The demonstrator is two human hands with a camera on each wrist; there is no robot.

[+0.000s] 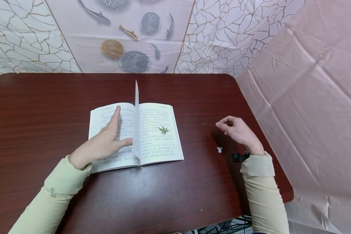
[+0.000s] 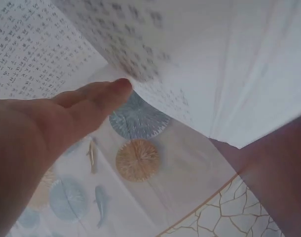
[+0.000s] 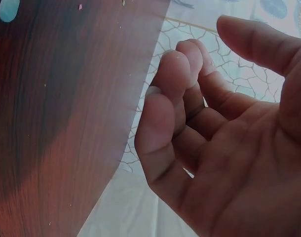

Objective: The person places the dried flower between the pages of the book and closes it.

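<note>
An open book with printed pages lies on the table. One page stands upright at the middle of the spread. Over the left-hand side is my left hand, its fingers straight and the thumb at the standing page. The left wrist view shows that hand beside the raised paper. A green, pointed-lobed leaf lies on the right-hand page. My right hand is to the right of the book with fingers loosely curled; nothing is between them in the right wrist view. Near it, small white petal-like pieces lie on the table.
The dark reddish-brown table has rounded corners. Patterned cloth hangs behind it, and a pink cloth hangs along the right side. Tiny specks dot the tabletop. Below the front edge, dark wire-like items show.
</note>
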